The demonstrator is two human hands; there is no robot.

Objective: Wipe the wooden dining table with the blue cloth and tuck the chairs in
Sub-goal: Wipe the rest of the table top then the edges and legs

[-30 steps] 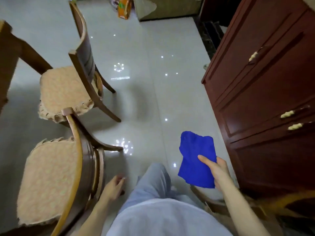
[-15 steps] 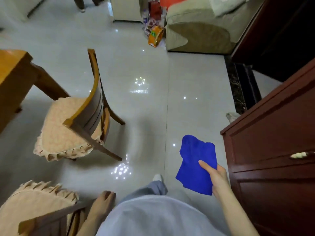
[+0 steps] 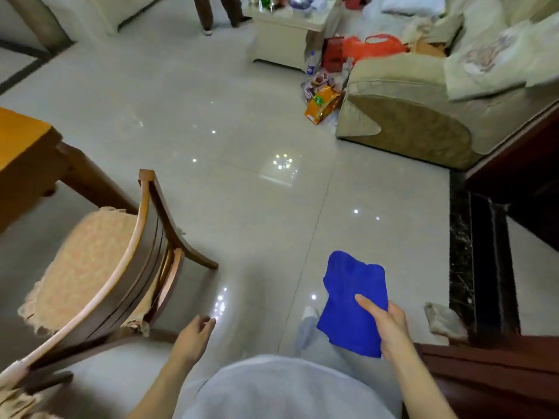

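Observation:
My right hand grips a crumpled blue cloth at waist height over the tiled floor. My left hand hangs free beside my body, fingers loosely curled, holding nothing, just right of a wooden chair's curved backrest. That chair has a beige frilled cushion and stands pulled out from the wooden dining table, whose corner and leg show at the left edge. A second chair's back peeks in at the bottom left.
A dark red wooden cabinet stands close on my right. A beige sofa sits at the upper right with bags and snack packets on the floor beside it. A small white table is beyond. Another person's legs stand at the top.
The view has tilted upward and forward, showing the sofa and far room. My left hand has let go of the near chair's back. The cloth stays in my right hand.

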